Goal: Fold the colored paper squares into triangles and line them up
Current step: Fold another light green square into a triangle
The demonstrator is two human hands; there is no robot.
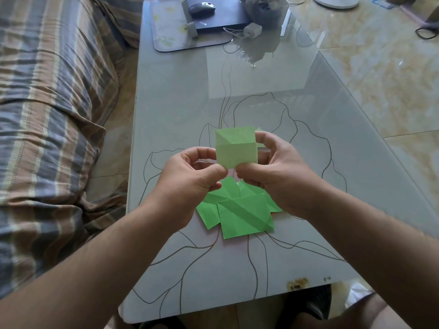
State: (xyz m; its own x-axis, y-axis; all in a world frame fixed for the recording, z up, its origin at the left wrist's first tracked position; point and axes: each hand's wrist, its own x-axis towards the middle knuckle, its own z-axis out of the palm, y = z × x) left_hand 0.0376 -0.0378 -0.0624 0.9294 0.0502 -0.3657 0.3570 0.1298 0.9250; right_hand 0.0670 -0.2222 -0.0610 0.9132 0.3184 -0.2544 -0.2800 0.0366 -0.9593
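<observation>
You are holding a green paper square [236, 148] up in the air above the glass table [180, 110], between your two hands. Your left hand [190, 179] is pinching its lower left corner, thumb pressed against curled fingers, so that hand is closed tight on the paper. Your right hand [268, 169] is pinching the lower edge just beside it with thumb and forefinger, while its other fingers are curling around the right side of the sheet. The two thumbs are nearly touching under the paper.

The square is standing roughly upright, its face turned toward you, with its edges running almost straight up and across, tilted only slightly. A horizontal crease is crossing it near the middle, and a diagonal crease is slanting across the upper half from the top left corner. The upper half is looking darker than the lower half.

Directly below your hands, a loose pile of green papers [240, 210] is lying flat on the table, the sheets overlapping at different angles. The top one is showing a diagonal fold band running from upper left to lower right. A sliver of orange paper [273, 212] is peeking out at the pile's right edge.

At the far end of the table, a mouse [202, 7] is resting on a dark laptop [221, 17], with a white charger [252, 29] just beside it. A striped sofa [47, 115] is running along your left.
</observation>
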